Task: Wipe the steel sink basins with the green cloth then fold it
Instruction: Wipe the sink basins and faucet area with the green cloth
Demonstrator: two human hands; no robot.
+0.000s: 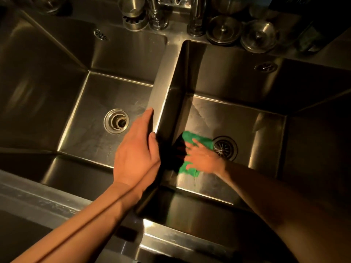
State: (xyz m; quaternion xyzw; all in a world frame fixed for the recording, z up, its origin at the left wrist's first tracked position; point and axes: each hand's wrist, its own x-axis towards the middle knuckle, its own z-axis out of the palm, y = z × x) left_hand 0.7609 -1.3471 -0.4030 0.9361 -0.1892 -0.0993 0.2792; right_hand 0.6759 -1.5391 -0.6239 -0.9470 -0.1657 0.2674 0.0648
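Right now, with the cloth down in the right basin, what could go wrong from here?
1. The green cloth sits right beside the right basin's drain; a wipe that way could snag an edge on the strainer slots.
2. The right hand presses it with flat, spread fingers rather than gripping, so it may bunch or slip out.
3. The left hand leans on the divider; a slip on smooth steel could cost balance.

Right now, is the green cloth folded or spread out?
Spread flat: the green cloth lies on the right basin floor under the right hand, showing beyond it. Whether doubled, cannot tell.
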